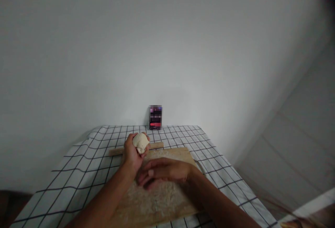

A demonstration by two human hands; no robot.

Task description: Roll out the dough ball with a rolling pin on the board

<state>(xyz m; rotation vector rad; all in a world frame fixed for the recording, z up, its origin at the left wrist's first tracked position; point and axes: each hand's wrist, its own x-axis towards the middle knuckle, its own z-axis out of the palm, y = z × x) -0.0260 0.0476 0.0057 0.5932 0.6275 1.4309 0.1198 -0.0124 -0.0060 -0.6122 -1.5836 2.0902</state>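
My left hand (133,154) is wrapped round a pale lump of dough (140,142), raised over the far left part of a wooden board (159,208). The dough is roughly round, with a small fold at its lower end. My right hand (166,171) hovers palm down over the middle of the board, a little nearer to me than the dough. Motion blurs its fingers, which are partly bent. I cannot make out anything in them. White flour and small crumbs are scattered across the board's surface.
Behind the board lies a wooden rolling pin (157,145), partly hidden by my left hand. A phone-like screen (155,117) leans upright against the wall at the table's back edge. A white cloth with dark grid lines (220,165) covers the table.
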